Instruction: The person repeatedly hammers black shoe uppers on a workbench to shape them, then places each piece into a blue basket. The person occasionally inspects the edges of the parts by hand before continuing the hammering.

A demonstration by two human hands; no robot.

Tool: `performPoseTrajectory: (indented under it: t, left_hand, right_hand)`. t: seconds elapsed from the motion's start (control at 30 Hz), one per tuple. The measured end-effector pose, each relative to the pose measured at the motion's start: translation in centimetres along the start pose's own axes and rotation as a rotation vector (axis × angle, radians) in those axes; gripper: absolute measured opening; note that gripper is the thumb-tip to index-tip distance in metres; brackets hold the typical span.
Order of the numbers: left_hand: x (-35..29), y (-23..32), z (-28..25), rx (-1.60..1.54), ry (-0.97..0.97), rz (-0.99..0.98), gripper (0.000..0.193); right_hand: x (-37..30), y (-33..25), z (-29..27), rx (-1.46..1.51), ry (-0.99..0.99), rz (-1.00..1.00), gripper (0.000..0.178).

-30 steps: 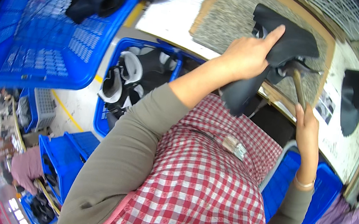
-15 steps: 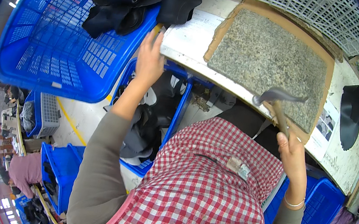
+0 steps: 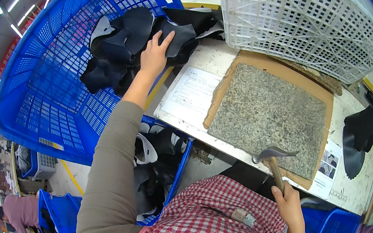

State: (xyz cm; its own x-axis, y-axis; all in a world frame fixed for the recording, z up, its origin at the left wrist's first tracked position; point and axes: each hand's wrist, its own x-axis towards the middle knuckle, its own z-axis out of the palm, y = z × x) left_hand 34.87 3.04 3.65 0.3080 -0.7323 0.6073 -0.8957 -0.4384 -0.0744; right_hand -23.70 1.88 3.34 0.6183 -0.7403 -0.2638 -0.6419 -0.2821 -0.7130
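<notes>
A heap of black cut leather pieces [image 3: 125, 47] lies in the upper middle-left of the frame, spilling over the rim of a large tilted blue plastic lattice crate [image 3: 50, 75]. The left hand [image 3: 155, 57] rests on top of this heap with fingers spread, its fingertips pressing one dark folded piece at the heap's right edge; the olive-sleeved forearm runs down from it toward the lower middle.

In the lower right, the right hand [image 3: 288, 209] is wrapped tight around the wooden handle of a metal-headed hammer [image 3: 273, 157], whose head hovers at the near edge of a speckled grey stone slab [image 3: 269, 115]. The slab sits on a brown cardboard sheet [image 3: 230, 70], which lies on a pale, worn worktable [image 3: 203, 62]. A white printed paper [image 3: 189, 93] lies just left of the cardboard, between the slab and the heap.

Above the slab, a white plastic lattice basket [image 3: 302, 28] stands at the table's far edge. More black leather pieces [image 3: 358, 139] lie at the right edge of the table. Below the table, in the middle of the frame, a smaller blue bin [image 3: 183, 163] holds black and white shoe parts [image 3: 148, 158], partly hidden by the left arm.
</notes>
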Motion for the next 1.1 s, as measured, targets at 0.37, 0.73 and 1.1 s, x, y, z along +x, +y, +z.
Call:
performPoseTrajectory:
  t: [0.37,0.73,1.1]
  left_hand:
    - [-1.3,9.0,-18.0,-0.74,0.339,-0.05,0.031]
    - [-3.9,29.7,-7.9,-0.484,-0.146,0.952,0.071]
    - [-0.4,30.6,-4.0,-0.647,-0.352,0.542,0.031]
  right_hand:
    - [-4.9,0.1,-2.6,0.039,0.021,-0.029,0.032]
    - [-4.1,5.9,-0.2,-0.151,0.383,-0.061,0.029]
    - [0.1,6.0,-3.6,-0.286,0.417,-0.285,0.034]
